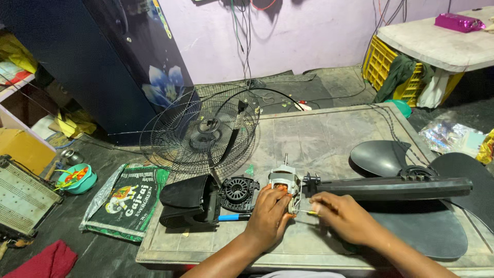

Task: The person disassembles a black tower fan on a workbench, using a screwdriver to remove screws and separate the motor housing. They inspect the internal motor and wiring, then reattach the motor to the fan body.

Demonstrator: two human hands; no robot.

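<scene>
Gripping the fan motor (282, 181) with my left hand (269, 213), I pinch a thin screwdriver (307, 211) in my right hand (342, 216) just beside it.

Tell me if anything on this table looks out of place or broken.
The fan is in pieces: the bare motor lies under both hands, the left hand gripping it, its black housing off beside it, the blades loose, the wire guard overhanging the table edge.

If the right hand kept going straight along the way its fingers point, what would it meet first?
The right hand points left, toward the fan motor. It would probably meet the left hand gripping that motor's near side first, then the motor itself; depth is hard to judge.
</scene>
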